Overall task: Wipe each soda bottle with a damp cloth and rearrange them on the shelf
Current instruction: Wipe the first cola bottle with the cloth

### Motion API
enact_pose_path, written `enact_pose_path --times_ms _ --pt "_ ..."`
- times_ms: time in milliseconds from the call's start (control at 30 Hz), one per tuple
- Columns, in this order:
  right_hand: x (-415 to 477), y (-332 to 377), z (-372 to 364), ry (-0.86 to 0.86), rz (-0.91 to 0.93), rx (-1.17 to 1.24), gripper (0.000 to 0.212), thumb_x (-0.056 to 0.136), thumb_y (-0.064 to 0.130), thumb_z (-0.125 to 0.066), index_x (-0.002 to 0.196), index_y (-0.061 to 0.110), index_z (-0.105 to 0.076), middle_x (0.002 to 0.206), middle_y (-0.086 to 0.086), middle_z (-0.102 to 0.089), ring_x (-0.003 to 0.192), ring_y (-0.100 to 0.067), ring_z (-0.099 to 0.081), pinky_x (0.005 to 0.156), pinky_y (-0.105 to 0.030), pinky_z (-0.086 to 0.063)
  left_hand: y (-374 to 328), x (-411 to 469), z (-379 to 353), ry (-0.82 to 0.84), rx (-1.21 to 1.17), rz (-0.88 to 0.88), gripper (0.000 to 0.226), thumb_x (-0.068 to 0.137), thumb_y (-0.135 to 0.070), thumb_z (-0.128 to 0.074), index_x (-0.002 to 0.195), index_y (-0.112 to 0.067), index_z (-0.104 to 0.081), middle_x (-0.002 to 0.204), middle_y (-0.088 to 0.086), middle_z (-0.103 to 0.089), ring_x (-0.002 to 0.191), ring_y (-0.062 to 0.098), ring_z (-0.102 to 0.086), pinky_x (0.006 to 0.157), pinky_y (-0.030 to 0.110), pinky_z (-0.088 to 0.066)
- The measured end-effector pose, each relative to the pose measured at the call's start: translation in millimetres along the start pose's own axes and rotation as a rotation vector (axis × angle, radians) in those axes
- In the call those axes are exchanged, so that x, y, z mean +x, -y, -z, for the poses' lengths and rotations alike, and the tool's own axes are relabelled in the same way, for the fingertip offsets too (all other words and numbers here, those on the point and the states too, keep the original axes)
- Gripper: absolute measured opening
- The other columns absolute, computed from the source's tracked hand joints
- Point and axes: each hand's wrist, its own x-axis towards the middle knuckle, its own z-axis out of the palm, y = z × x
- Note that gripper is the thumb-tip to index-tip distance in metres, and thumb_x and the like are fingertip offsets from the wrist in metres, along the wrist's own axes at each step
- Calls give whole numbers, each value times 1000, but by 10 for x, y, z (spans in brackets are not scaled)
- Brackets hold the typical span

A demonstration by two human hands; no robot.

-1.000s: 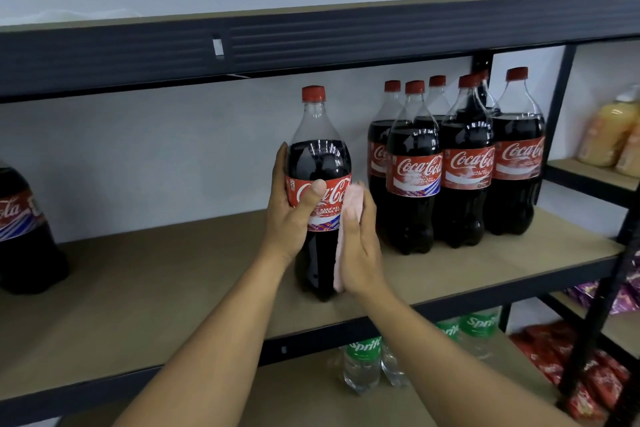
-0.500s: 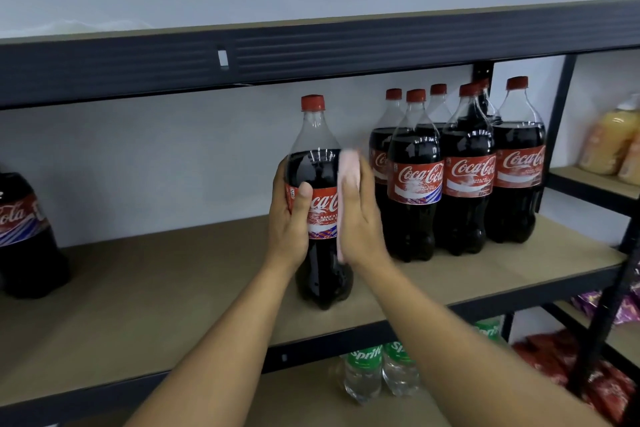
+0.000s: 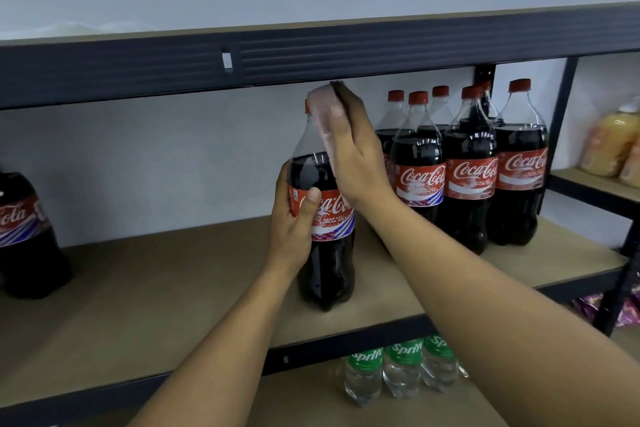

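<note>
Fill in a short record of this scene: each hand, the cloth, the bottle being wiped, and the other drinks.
Left hand: grips the bottle at its label
Right hand: fingers straight, presses the cloth against the bottle's neck
Cloth: pink, hiding most of the cap
Bottle: cola, upright on the shelf, apart from the rest
Cola cluster: to its right
Single cola: left edge
Sprite bottles: shelf below
</note>
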Motion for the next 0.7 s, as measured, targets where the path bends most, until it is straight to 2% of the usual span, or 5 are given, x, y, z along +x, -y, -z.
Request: enact_pose_path --times_ms 167,267,467,600,700 --pt "-812 -425 -47 -80 -207 140 42 108 61 -37 148 51 -38 140 21 -57 126 10 -56 102 -16 -48 -34 38 13 46 16 17 84 88 -67 -66 154 -21 -40 137 -12 -64 125 11 -65 98 26 -55" --pt "-1285 -606 -93 -110 -382 216 30 109 58 -34 138 66 -37 133 35 -59 126 13 -54 108 -22 -43 -35 62 -3 88 2 64 76 89 -55 -63 155 -24 -40 140 -9 -64 126 12 -65 97 28 -55" --pt "-1227 -522 -12 -182 -369 349 40 107 60 -33 147 56 -34 135 45 -52 134 16 -47 115 -23 -37 -71 90 -151 155 85 70 78 81 -65 -67 150 -36 -45 132 -13 -68 116 10 -70 99 36 -58" --pt "-869 -312 330 -325 -263 334 49 111 54 -31 158 48 -22 145 44 -34 135 26 -32 120 -20 -29 -165 87 -366 311 179 3 66 83 -61 -69 143 -43 -48 132 -23 -66 122 4 -65 98 21 -52" --pt "-572 -114 715 -410 -165 244 38 114 42 -37 151 41 -37 135 36 -47 119 28 -46 102 -5 -38 -182 68 -481 409 203 2 64 81 -61 -71 139 -49 -47 130 -28 -65 120 1 -65 94 16 -52"
